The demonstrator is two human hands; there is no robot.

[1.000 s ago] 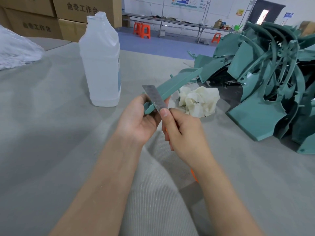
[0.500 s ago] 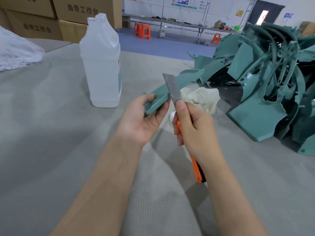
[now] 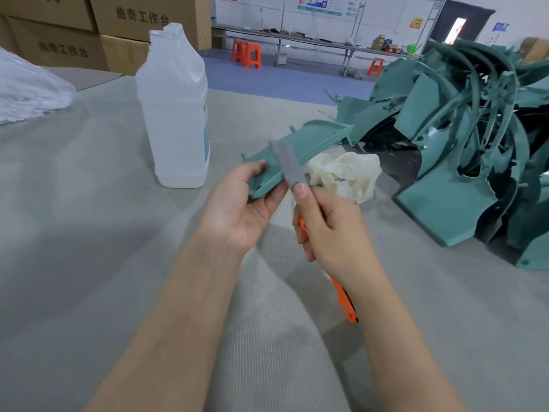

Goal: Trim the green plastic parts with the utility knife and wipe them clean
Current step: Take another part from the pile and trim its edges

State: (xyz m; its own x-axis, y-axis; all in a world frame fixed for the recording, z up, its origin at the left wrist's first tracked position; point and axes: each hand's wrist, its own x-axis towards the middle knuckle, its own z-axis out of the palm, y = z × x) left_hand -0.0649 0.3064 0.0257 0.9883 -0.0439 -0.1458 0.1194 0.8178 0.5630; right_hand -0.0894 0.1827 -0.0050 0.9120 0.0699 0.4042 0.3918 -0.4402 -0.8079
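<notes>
My left hand (image 3: 237, 209) grips the near end of a long green plastic part (image 3: 309, 144), which slants up and away to the right above the table. In my right hand (image 3: 329, 230) I hold an orange utility knife (image 3: 344, 301); my thumb presses on its grey blade (image 3: 286, 163). The blade lies blurred against the part's edge just beyond my left fingers. A crumpled white cloth (image 3: 347, 173) lies on the table right behind the knife.
A tall translucent white bottle (image 3: 173, 114) stands left of my hands. A big pile of green plastic parts (image 3: 463, 150) fills the right side. A clear plastic bag (image 3: 26, 90) lies far left, cardboard boxes (image 3: 89, 31) behind. Grey cloth (image 3: 89, 233) covers the table.
The knife blade has gone right along the part's edge, then come back toward my left hand. The part has tilted a little. My left hand stays in place.
</notes>
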